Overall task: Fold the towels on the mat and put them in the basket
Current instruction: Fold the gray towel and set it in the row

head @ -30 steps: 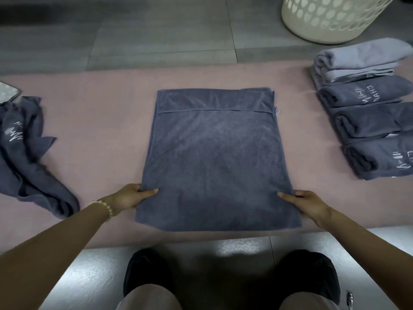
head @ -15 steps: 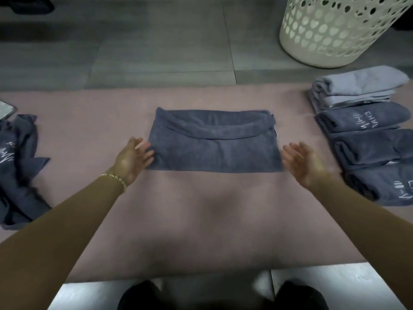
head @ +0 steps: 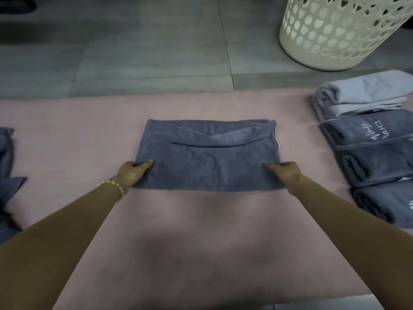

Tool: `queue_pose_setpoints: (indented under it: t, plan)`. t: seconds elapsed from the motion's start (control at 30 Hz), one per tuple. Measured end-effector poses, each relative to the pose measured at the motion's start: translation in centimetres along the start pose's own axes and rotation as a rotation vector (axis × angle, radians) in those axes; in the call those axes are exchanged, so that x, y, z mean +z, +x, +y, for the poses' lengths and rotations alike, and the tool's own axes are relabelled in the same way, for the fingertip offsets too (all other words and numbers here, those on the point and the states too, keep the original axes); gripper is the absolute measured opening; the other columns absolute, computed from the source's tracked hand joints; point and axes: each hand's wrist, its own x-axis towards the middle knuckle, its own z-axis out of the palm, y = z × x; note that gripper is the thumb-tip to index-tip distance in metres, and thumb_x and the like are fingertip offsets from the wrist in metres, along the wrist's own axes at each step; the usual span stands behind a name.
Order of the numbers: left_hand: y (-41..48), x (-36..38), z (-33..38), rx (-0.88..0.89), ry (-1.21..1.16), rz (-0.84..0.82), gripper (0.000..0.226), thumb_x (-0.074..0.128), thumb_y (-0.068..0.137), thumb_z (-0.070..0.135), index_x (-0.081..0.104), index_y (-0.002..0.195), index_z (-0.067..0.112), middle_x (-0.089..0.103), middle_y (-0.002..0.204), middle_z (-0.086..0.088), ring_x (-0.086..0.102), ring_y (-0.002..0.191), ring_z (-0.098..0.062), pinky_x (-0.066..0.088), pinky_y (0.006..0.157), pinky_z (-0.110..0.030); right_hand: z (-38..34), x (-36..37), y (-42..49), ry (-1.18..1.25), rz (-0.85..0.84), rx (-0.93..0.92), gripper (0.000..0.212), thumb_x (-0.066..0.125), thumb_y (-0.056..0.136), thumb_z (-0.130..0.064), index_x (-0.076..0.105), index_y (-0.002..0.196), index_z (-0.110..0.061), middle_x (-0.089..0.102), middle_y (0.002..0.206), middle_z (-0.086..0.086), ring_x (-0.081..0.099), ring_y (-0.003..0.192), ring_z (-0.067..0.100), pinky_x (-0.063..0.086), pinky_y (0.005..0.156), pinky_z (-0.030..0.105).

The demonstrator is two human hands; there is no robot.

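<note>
Doubled over within the last second at the middle of the mat [head: 201, 242]: the grey towel [head: 207, 166], pinched at its left side by the left hand [head: 133, 173] and at its right side by the right hand [head: 287, 173], thumbs on top (open and clear of the cloth half a second ago). Likely readied for one more fold before joining the folded stack [head: 368, 153] at the mat's right end, with the basket [head: 335, 41] beyond its far right corner and a crumpled towel [head: 9, 193] waiting at its left end.
</note>
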Motion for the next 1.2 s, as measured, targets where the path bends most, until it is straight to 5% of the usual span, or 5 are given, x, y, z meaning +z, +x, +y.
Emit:
queue_pose_setpoints:
  t: [0.7,0.8,0.97,1.03,1.2]
  plan:
    - [-7.8,-3.5,5.4,0.135,-0.387,-0.324,0.015,0.055,0.090,0.030,0.063,0.098,0.019,0.074,0.087,0.003,0.070,0.077,-0.010,0.048,0.066,-0.023,-3.0,-4.0,-6.3,0.472,-0.449,-0.219,0.032,0.056,0.092,-0.023,0.058,0.124,-0.021,0.070,0.113,0.001,0.067,0.103,0.018,0.057,0.082,0.027]
    - [-10.4,-4.9,1.4,0.171,-0.398,-0.407,0.038,0.071,0.073,0.044,0.062,0.101,0.020,0.075,0.086,0.008,0.071,0.075,-0.005,0.054,0.058,-0.019,2.0,-5.6,-7.5,0.427,-0.487,-0.208,0.037,0.055,0.091,-0.027,0.056,0.128,-0.021,0.068,0.118,0.002,0.065,0.108,0.018,0.055,0.087,0.032]
    - [-9.6,-4.9,-6.9,0.119,0.027,-0.500,0.061,0.075,0.073,0.046,0.053,0.124,0.020,0.069,0.108,0.003,0.067,0.097,-0.013,0.056,0.081,-0.031,10.0,-4.9,-6.4,-0.059,-0.222,-0.174,0.028,0.066,0.086,-0.019,0.062,0.111,-0.009,0.069,0.103,0.007,0.067,0.088,0.020,0.051,0.067,0.017]
    - [-8.1,-4.3,-7.4,0.207,0.198,-0.315,0.046,0.065,0.086,0.030,0.047,0.127,0.018,0.065,0.109,-0.003,0.064,0.096,-0.021,0.054,0.071,-0.026,10.6,-4.6,-5.3,-0.214,-0.146,-0.234,0.032,0.070,0.082,-0.022,0.057,0.107,-0.007,0.067,0.093,0.004,0.066,0.088,0.024,0.047,0.067,0.021]
    - [-4.3,-2.7,-4.4,0.594,0.567,-0.045,0.077,0.063,0.087,0.034,0.022,0.149,0.014,0.031,0.147,-0.009,0.035,0.132,-0.027,0.030,0.111,-0.036,6.3,-3.0,-3.8,-0.138,-0.089,-0.431,0.043,0.072,0.081,-0.011,0.048,0.117,-0.015,0.058,0.096,-0.007,0.058,0.084,0.009,0.046,0.075,0.019]
